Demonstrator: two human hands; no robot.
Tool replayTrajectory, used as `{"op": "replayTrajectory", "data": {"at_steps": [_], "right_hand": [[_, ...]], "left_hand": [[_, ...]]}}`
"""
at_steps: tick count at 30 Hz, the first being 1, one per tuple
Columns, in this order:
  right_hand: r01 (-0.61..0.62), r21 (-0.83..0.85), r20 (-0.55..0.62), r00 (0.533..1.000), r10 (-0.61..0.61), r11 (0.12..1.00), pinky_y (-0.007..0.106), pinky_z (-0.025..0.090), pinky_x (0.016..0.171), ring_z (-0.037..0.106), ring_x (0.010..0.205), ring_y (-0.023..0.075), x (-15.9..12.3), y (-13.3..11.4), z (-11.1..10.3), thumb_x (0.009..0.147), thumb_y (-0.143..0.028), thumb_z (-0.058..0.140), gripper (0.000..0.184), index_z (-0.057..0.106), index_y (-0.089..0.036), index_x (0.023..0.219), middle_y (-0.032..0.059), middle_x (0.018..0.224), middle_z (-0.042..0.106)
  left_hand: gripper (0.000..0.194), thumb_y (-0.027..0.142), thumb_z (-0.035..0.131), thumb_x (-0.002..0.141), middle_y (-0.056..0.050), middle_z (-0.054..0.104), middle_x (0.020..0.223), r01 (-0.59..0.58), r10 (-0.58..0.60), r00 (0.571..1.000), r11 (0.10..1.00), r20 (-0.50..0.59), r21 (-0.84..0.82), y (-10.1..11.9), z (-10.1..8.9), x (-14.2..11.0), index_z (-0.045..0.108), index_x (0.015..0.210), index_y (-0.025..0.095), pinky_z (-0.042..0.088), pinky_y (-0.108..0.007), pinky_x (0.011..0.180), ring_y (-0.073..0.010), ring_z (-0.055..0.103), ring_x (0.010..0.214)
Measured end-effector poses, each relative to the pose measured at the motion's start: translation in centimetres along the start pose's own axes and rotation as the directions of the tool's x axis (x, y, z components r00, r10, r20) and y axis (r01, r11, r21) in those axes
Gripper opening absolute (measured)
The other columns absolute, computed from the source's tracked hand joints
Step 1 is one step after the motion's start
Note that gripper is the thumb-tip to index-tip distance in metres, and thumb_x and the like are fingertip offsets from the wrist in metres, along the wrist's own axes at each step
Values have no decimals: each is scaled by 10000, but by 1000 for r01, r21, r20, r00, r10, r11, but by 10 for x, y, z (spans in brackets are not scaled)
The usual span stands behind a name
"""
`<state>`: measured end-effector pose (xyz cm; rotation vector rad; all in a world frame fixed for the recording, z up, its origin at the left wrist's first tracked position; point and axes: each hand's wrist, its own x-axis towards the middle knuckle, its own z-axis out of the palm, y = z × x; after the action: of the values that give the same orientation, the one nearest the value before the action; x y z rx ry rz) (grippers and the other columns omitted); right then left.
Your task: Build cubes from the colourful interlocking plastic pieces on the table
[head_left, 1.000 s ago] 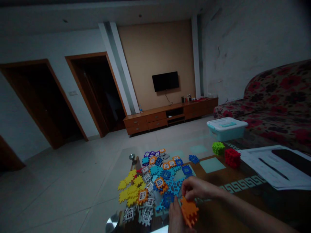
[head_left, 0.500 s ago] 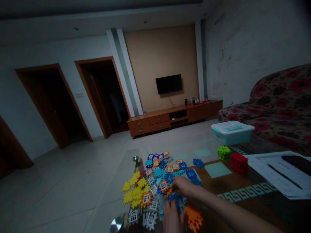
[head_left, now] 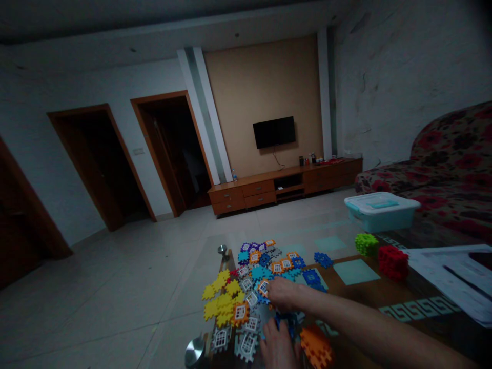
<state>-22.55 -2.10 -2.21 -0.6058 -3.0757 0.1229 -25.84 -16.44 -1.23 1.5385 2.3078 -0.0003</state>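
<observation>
Yellow tiles [head_left: 221, 302] lie at the left of the pile on the bench [head_left: 365, 293]. Left hand [head_left: 279, 349] is at a blue tile [head_left: 285, 323], sitting just below the right hand [head_left: 283, 294]; its long axis and direction are hidden, and whether the fingers pinch it can't be told. Right fingers [head_left: 274, 292] are pressed together over the pile, and an orange stack [head_left: 315, 347] sits just beside, at the right.

Room view from my remote feed: a wall-mounted television [head_left: 274, 132] above a low wooden cabinet [head_left: 284, 187], a floral sofa [head_left: 449, 148] at right, pale floor tiles [head_left: 115, 302], and two doorways [head_left: 169, 154], apparently unlit beyond.
</observation>
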Motion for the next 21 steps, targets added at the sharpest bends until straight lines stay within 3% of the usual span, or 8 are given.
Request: {"op": "replayTrajectory", "data": {"at_steps": [3, 7, 10, 12, 14, 16, 19, 21], "right_hand": [[-143, 103, -64, 987, 150, 984, 334, 490, 737, 642, 756, 249, -11, 3, -12, 599, -79, 688, 116, 703, -164, 675, 86, 764, 723], [-283, 240, -214, 918, 335, 929, 354, 458, 771, 628, 839, 262, -38, 16, -28, 799, -149, 545, 183, 677, -109, 919, 152, 924, 698], [-333, 373, -274, 852, 445, 866, 317, 439, 734, 605, 809, 221, -62, 28, -34, 897, -184, 419, 225, 626, -119, 956, 127, 899, 671], [-324, 457, -272, 836, 477, 828, 279, 429, 698, 587, 782, 189, -78, 33, -34, 903, -188, 405, 208, 607, -141, 912, 86, 856, 651], [-293, 526, -246, 846, 473, 798, 240, 418, 645, 570, 732, 158, -93, 35, -32, 884, -186, 426, 180, 598, -159, 837, 38, 784, 624], [-245, 606, -178, 886, 429, 757, 205, 390, 575, 531, 640, 123, -106, 33, -29, 858, -191, 458, 169, 584, -167, 749, -10, 680, 571], [-204, 754, -17, 944, 329, 625, 182, 317, 497, 424, 518, 82, -119, 25, -22, 827, -202, 481, 198, 553, -164, 646, -52, 562, 468], [-197, 798, 29, 957, 290, 570, 183, 292, 490, 398, 507, 75, -123, 19, -18, 790, -190, 502, 187, 552, -160, 612, -57, 538, 453]], "left_hand": [[524, 223, 577, 791, -143, 480, 1427, -13, 14, 1000, 1000, 12, -23, -3, -1, -1, 539, 1312, 190, 393, -486, 1064, -322, 396, 1358], [509, 200, 579, 791, -171, 474, 1430, -17, 15, 999, 997, -30, -69, -6, 1, -2, 555, 1298, 167, 377, -498, 1070, -342, 392, 1361], [493, 162, 566, 801, -163, 489, 1422, -5, 2, 999, 998, -54, -63, -7, 2, -3, 563, 1293, 174, 371, -485, 1069, -337, 407, 1351], [501, 116, 530, 816, -149, 494, 1424, 4, -7, 998, 999, -62, -52, -8, 1, -2, 551, 1312, 187, 377, -464, 1063, -320, 408, 1353], [531, 54, 464, 823, -142, 502, 1418, 4, -9, 997, 998, -82, -59, -9, -1, -2, 535, 1333, 186, 386, -451, 1051, -305, 420, 1345], [570, -5, 382, 820, -134, 519, 1399, 6, -14, 993, 997, -115, -71, -9, -2, -2, 530, 1337, 182, 396, -441, 1035, -289, 444, 1322], [594, -33, 306, 828, -115, 544, 1363, 13, -24, 987, 997, -157, -71, -9, -3, -2, 538, 1327, 192, 410, -409, 1010, -264, 465, 1295], [583, -20, 292, 839, -109, 558, 1335, 1, -16, 983, 997, -185, -82, -9, -3, -2, 540, 1321, 194, 420, -390, 996, -253, 468, 1292]]}}
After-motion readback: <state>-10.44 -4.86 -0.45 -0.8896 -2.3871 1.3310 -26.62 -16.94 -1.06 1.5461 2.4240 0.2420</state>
